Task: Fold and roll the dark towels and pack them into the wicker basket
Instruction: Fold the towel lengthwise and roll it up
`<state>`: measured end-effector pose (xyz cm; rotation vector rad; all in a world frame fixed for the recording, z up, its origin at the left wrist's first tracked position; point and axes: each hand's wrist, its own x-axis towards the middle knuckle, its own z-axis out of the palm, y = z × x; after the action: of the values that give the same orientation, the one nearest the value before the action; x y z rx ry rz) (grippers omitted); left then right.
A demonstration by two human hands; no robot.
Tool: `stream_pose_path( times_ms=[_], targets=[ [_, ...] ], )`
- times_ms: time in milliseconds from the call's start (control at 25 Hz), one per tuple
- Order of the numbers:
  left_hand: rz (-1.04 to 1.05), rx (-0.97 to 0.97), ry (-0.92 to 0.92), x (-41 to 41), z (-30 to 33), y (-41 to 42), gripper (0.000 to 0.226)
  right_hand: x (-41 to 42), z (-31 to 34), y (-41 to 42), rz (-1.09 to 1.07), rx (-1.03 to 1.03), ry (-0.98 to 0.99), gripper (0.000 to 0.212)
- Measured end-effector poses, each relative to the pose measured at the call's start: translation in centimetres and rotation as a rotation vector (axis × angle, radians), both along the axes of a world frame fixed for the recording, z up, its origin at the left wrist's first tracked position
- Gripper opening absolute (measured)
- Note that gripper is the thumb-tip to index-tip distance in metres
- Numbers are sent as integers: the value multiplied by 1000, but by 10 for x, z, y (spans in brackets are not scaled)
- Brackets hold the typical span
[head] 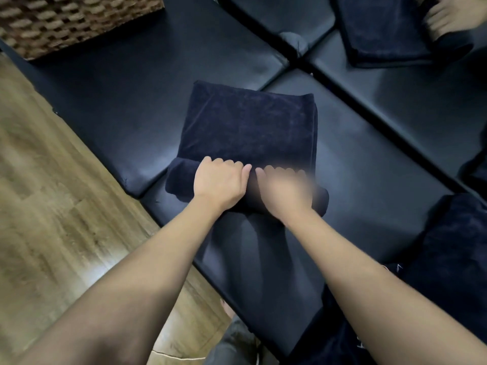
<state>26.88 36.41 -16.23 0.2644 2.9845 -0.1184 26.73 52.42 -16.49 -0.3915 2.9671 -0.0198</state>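
Folded dark navy terry towel [247, 127] lies on black padded mat [369, 185]. Left hand [220, 183] and right hand [283, 192] curl over its rolled near edge; roll axis runs crosswise, unrolled cloth lies ahead. Woven wicker basket [66, 19] sits far left.

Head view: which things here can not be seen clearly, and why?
- Right hand: motion-blurred; finger pose on the towel unclear.
- Wicker basket: cut by the top edge; contents unseen.
- Second towel: cut by the top edge, partly under another person's hand.
- Dark cloth: cut by the right edge.
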Motion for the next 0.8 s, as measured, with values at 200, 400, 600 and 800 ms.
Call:
stream_pose_path(
  times_ms=[200, 400, 600, 800],
  targets=[
    [147, 85, -286, -31, 9, 6, 59, 32, -15, 1, -65, -6, 185, 45],
    [144, 77, -72, 3, 6, 7, 51, 8, -15, 3, 26, 22, 210, 43],
    [27, 109, 169, 41, -14, -14, 44, -23, 5, -4, 83, -9, -155, 51],
    [64, 1, -54, 13, 9, -2, 53, 7, 1, -3, -36, 15, 26, 48]
  ],
)
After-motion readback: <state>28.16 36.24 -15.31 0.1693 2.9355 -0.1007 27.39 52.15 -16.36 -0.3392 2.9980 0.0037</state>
